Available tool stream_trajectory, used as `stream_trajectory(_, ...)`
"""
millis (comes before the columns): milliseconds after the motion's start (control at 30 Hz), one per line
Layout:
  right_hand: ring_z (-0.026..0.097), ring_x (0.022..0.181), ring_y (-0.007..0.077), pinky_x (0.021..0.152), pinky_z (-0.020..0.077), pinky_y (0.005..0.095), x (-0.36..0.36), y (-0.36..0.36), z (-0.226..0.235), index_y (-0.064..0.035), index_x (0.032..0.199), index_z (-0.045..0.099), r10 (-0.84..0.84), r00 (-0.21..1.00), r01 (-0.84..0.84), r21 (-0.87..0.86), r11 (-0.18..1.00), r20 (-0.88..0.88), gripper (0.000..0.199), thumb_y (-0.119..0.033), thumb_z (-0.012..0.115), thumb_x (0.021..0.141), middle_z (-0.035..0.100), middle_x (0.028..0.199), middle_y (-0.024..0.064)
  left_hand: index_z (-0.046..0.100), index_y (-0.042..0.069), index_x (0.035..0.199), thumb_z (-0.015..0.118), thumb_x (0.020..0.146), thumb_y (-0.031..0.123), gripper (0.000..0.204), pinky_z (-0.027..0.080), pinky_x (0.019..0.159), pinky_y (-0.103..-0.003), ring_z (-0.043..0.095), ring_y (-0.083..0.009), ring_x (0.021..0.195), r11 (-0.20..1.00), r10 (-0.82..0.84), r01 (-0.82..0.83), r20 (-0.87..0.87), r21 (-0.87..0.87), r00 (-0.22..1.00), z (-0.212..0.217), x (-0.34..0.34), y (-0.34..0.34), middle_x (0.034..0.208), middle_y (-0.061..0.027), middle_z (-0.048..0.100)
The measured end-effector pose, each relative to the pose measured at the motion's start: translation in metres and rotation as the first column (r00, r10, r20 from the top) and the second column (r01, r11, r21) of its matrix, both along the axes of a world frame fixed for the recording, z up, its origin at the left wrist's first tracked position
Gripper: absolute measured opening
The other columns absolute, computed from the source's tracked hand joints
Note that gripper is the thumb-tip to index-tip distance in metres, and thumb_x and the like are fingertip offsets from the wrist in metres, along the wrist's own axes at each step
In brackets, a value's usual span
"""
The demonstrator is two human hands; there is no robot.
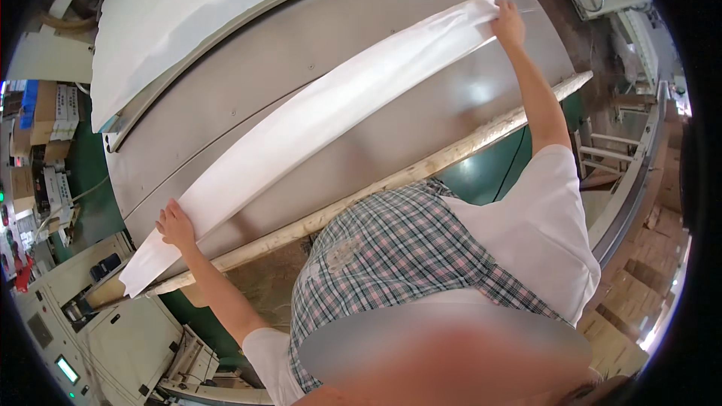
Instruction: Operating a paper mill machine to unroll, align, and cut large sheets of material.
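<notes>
A long white cloth [301, 124], folded into a narrow strip, lies stretched slantwise across a grey metal table. My left hand [175, 225] grips it near its lower left end, the fingers bent over the fabric; a short tail of cloth runs on past the hand. At the far right end, my right hand [509, 26] is closed on the corner of the strip, where the fabric is creased. Both arms are spread wide. The undersides of both hands are hidden.
The metal table [406, 131] has a padded, wrapped front bar [421, 169] close to my checked apron [376, 252]. Behind stands a machine with a white sheet [173, 22] over it. A control cabinet [124, 346] is at lower left, cardboard boxes [624, 338] at right.
</notes>
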State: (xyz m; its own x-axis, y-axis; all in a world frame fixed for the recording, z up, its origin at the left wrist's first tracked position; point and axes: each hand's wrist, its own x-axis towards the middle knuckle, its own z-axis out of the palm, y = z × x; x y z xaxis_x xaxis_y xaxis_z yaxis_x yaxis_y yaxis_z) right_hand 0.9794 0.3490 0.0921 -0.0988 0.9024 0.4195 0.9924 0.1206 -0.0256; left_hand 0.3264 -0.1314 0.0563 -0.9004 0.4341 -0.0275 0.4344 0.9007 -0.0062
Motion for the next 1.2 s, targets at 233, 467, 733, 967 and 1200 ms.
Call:
stream_trajectory(233, 0.059, 0.075, 0.0295, 0.065, 0.0463, 0.0382, 0.067, 0.017, 0.010, -0.0074, 0.083, 0.061, -0.129, 0.981, 0.140, 0.072, 0.987, -0.143, 0.015, -0.020, 0.056, 0.076, 0.062, 0.077, 0.0096, 0.047, 0.025, 0.122, 0.023, 0.086, 0.056, 0.054, 0.023, 0.093, -0.061, 0.023, -0.0362, 0.126, 0.998, -0.033, 0.033, -0.014, -0.049, 0.999, -0.015, 0.009, -0.001, 0.134, -0.0054, 0.038)
stream_trajectory(467, 0.059, 0.090, 0.0264, 0.078, 0.0437, 0.0342, 0.014, 0.008, 0.003, -0.0018, 0.099, 0.059, 0.176, 0.737, -0.319, -0.107, 0.942, -0.653, 0.038, -0.036, 0.047, 0.086, 0.062, 0.089, 0.0163, 0.047, 0.023, 0.122, 0.022, 0.086, 0.057, 0.056, 0.021, 0.095, -0.060, 0.021, -0.0347, 0.127, 0.996, -0.019, 0.019, 0.009, -0.088, 1.000, -0.015, 0.015, 0.009, 0.134, -0.0054, 0.036)
stream_trajectory(733, 0.044, 0.109, 0.0402, 0.092, 0.0350, 0.0453, -0.013, 0.032, -0.039, -0.0083, 0.117, 0.048, 0.037, 0.994, -0.067, -0.322, 0.944, -0.099, 0.043, -0.039, 0.034, 0.090, 0.050, 0.116, 0.0190, 0.046, 0.021, 0.124, 0.021, 0.086, 0.057, 0.058, 0.021, 0.095, -0.059, 0.021, -0.0350, 0.128, 0.991, 0.026, -0.021, 0.038, -0.131, 0.999, -0.013, 0.020, 0.010, 0.135, -0.0057, 0.035)
stream_trajectory(967, 0.052, 0.102, 0.0261, 0.089, 0.0376, 0.0332, 0.050, 0.081, -0.065, -0.0035, 0.112, 0.054, 0.137, 0.955, -0.260, -0.519, 0.814, -0.263, 0.046, -0.041, 0.040, 0.089, 0.057, 0.109, 0.0142, 0.052, 0.020, 0.117, 0.035, 0.087, 0.047, 0.043, 0.026, 0.092, -0.058, 0.029, -0.0354, 0.123, 0.998, -0.032, 0.038, -0.143, 0.039, 0.989, -0.022, 0.012, -0.008, 0.131, -0.0120, 0.039)
stream_trajectory(1200, 0.051, 0.098, 0.0149, 0.087, 0.0374, 0.0285, -0.023, -0.009, -0.020, -0.0064, 0.115, 0.054, 0.257, 0.870, -0.491, -0.791, 0.364, -0.422, 0.037, -0.019, 0.056, 0.081, 0.058, 0.107, 0.0050, 0.054, 0.009, 0.111, 0.052, 0.084, 0.026, 0.032, 0.036, 0.089, -0.046, 0.043, -0.0358, 0.109, 0.911, -0.138, 0.283, -0.424, 0.301, 0.895, -0.024, 0.017, -0.100, 0.116, -0.0186, 0.049)
